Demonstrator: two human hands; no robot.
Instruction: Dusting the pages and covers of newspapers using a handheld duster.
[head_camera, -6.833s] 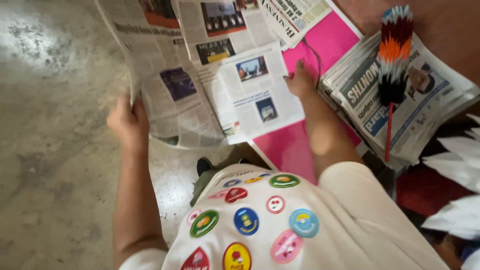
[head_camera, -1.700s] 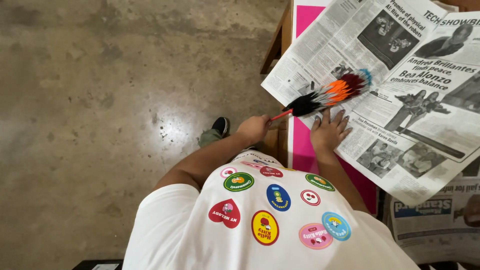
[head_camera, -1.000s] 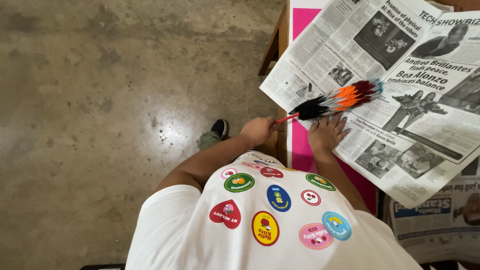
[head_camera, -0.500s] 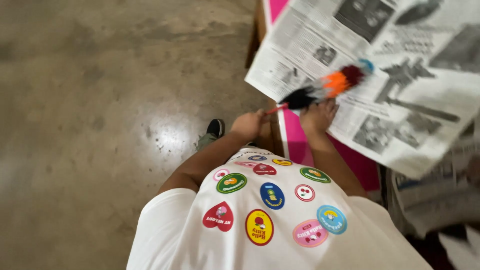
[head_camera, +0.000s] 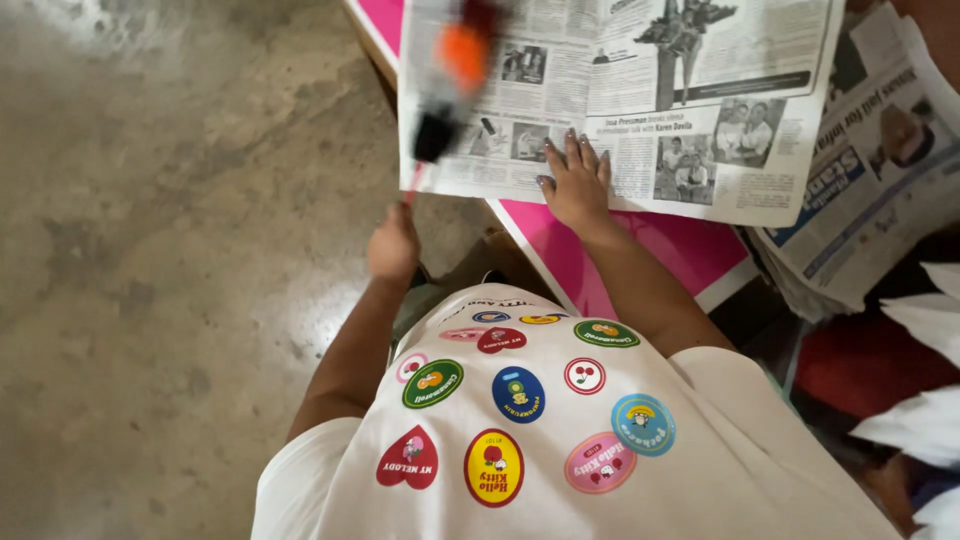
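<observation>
L hand grip tight on blurred feather duster; R hand flat, fingers spread, on newspaper.

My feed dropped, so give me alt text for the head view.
Left hand grips a blurred feather duster over a newspaper; right hand lies flat on the paper, atop a pink board. More newspapers are stacked at right.

One spread-open printed newspaper, one blurred black-and-orange feather duster, one bright pink flat board, two bare hands.
</observation>
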